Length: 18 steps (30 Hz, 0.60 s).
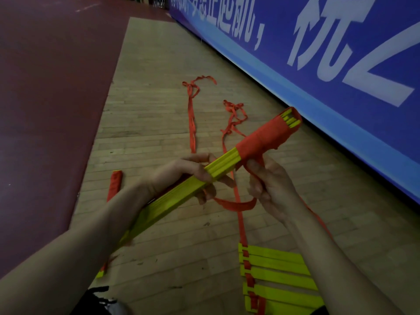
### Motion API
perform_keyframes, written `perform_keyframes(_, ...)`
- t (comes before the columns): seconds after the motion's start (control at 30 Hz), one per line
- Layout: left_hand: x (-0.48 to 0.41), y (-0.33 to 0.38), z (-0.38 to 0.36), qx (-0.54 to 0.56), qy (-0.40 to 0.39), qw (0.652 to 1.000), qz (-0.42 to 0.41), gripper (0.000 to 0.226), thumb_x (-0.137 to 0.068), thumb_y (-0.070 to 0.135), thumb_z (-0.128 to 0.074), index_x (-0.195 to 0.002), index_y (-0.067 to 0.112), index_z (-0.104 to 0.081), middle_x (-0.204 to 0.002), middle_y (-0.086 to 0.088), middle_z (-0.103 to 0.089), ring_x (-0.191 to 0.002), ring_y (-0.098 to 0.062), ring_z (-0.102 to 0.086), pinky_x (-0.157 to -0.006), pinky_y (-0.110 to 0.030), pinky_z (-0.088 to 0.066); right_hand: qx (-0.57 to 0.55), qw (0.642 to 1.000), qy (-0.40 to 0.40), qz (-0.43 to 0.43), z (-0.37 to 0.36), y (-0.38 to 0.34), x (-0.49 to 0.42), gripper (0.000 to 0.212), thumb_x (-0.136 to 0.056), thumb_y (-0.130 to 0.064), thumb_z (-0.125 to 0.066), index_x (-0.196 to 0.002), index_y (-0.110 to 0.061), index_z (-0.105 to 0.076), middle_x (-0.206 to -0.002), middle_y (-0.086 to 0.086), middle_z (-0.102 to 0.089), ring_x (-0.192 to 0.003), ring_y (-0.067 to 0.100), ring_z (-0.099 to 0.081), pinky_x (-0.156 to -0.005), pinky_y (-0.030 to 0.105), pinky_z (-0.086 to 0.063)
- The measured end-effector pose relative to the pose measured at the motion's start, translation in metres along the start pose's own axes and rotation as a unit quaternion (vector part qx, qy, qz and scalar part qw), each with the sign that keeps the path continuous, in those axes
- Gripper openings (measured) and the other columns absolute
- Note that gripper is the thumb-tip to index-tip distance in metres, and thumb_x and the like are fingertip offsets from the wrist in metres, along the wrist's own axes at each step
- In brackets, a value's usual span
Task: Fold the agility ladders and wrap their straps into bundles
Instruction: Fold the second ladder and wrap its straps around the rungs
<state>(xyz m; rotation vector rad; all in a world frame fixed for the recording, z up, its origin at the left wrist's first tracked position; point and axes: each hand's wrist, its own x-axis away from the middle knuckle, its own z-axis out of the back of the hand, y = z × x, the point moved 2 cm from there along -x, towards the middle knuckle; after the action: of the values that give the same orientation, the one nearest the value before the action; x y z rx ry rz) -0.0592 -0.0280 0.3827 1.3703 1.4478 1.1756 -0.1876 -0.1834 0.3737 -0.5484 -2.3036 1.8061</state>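
Where my left forearm crosses the view, it hides the lower end of the rungs [175, 197]. Only a yellow tip [100, 274] shows past it, near the left edge of the wood floor [147, 87], and I cannot tell whether it belongs to this stack. An orange piece [115, 181] lies on the floor by that same edge, half covered by my arm.

My left hand [193, 176] is clenched round the middle of the rungs, fingers curled under and thumb over the top. The stack is off the floor and slants from lower left up to upper right. Past my grip, its upper end is bound in an orange wrap [266, 138], with the yellow rung ends poking out of the top.

Loose straps [192, 114] trail across the floor behind it toward the far edge, knotted and tangled there.

A slack loop of strap [237, 204] hangs between my hands. My right hand [270, 187] pinches the strap just below the wrap, fingers closed on it. How the loop runs behind my fingers is unclear.

At the floor's near right, a second ladder [277, 276] lies folded, cut off by the frame and my right arm. A blue banner [318, 71] borders the floor's right edge.
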Motion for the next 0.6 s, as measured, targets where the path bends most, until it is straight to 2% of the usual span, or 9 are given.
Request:
perform_keyframes(0.1, 0.000, -0.003, -0.003, 0.039, -0.051, 0.998, 0.027, 0.061, -0.071, 0.009, -0.052, -0.131, -0.003, -0.044, -0.122, -0.028, -0.060, -0.081, -0.032, -0.067, -0.067, -0.039, -0.057, -0.043, 0.997, -0.056, -0.004, -0.003, 0.000, 0.004, 0.030, -0.081, -0.026, -0.063, -0.105, -0.012, -0.051, -0.045, -0.012, -0.054, -0.028, -0.002, -0.033, -0.035, 0.015, -0.017)
perform_keyframes(0.2, 0.000, -0.006, 0.000, 0.053, -0.052, 0.995, 0.061, 0.052, -0.081, 0.012, -0.048, -0.133, 0.011, -0.049, -0.127, -0.026, -0.059, -0.093, -0.037, -0.067, -0.074, -0.046, -0.057, -0.059, 0.998, -0.033, -0.015, -0.003, 0.002, 0.003, 0.016, -0.081, -0.025, -0.062, -0.092, -0.014, -0.062, -0.040, -0.011, -0.045, -0.028, -0.002, -0.029, -0.036, 0.018, -0.014)
perform_keyframes(0.3, 0.002, -0.009, 0.007, -0.029, 0.005, 0.994, 0.101, 0.046, -0.084, 0.029, -0.057, -0.126, 0.010, -0.054, -0.117, -0.018, -0.064, -0.094, -0.036, -0.067, -0.077, -0.047, -0.056, -0.055, 0.997, 0.041, -0.039, -0.003, 0.004, 0.000, 0.013, -0.080, -0.025, -0.062, -0.074, -0.023, -0.073, -0.037, -0.008, -0.032, -0.027, 0.002, -0.024, -0.034, 0.017, -0.015)
perform_keyframes(0.4, -0.002, -0.012, -0.001, -0.164, 0.074, 0.980, 0.086, 0.040, -0.082, 0.022, -0.073, -0.119, 0.016, -0.058, -0.100, -0.010, -0.068, -0.086, -0.027, -0.070, -0.073, -0.039, -0.059, -0.054, 0.992, 0.102, -0.058, -0.001, 0.007, -0.002, 0.024, -0.088, -0.020, -0.060, -0.067, -0.021, -0.070, -0.037, -0.006, -0.030, -0.027, 0.003, -0.022, -0.033, 0.017, -0.019)
perform_keyframes(0.5, -0.011, -0.019, -0.010, -0.328, 0.160, 0.931, 0.019, 0.058, -0.075, 0.008, -0.080, -0.123, 0.018, -0.048, -0.088, -0.007, -0.069, -0.073, -0.021, -0.070, -0.064, -0.035, -0.059, -0.059, 0.987, 0.124, -0.081, 0.000, 0.009, -0.004, 0.017, -0.093, -0.020, -0.058, -0.077, -0.015, -0.060, -0.038, -0.007, -0.030, -0.027, 0.004, -0.023, -0.032, 0.017, -0.022)
perform_keyframes(0.57, -0.013, -0.021, -0.011, -0.466, 0.223, 0.855, -0.040, 0.070, -0.074, 0.011, -0.079, -0.130, 0.018, -0.038, -0.102, -0.005, -0.063, -0.080, -0.024, -0.065, -0.066, -0.034, -0.052, -0.067, 0.985, 0.132, -0.084, 0.002, 0.011, -0.005, 0.014, -0.092, -0.020, -0.059, -0.079, -0.016, -0.058, -0.039, -0.007, -0.031, -0.027, 0.003, -0.024, -0.032, 0.017, -0.023)
perform_keyframes(0.6, -0.013, -0.023, -0.011, -0.521, 0.233, 0.818, -0.073, 0.079, -0.074, 0.014, -0.078, -0.138, 0.023, -0.032, -0.112, 0.000, -0.056, -0.082, -0.020, -0.060, -0.065, -0.028, -0.044, -0.066, 0.985, 0.133, -0.084, 0.003, 0.012, -0.005, 0.013, -0.092, -0.021, -0.059, -0.080, -0.016, -0.059, -0.039, -0.007, -0.032, -0.027, 0.003, -0.024, -0.032, 0.017, -0.024)
